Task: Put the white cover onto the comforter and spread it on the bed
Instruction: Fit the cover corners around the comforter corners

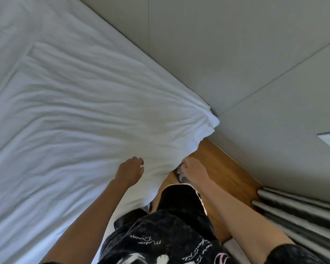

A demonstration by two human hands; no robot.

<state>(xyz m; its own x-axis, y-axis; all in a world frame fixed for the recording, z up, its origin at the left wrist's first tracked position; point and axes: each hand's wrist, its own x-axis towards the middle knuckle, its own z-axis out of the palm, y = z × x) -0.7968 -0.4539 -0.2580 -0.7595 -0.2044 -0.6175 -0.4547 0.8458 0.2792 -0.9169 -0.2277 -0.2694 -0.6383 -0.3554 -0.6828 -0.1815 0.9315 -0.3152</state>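
Both my hands at the near edge of the white cover

My left hand (131, 171) curls its fingers into the white cover (80, 103), which lies wrinkled across the bed, one corner hanging toward the wooden floor (217, 166); my right hand (193, 173) is fisted at the cover's edge, though whether it actually pinches cloth I cannot tell

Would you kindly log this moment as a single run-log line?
cover: spread, wrinkled | left hand: gripping its edge | right hand: gripping its edge | corner: overhanging floor
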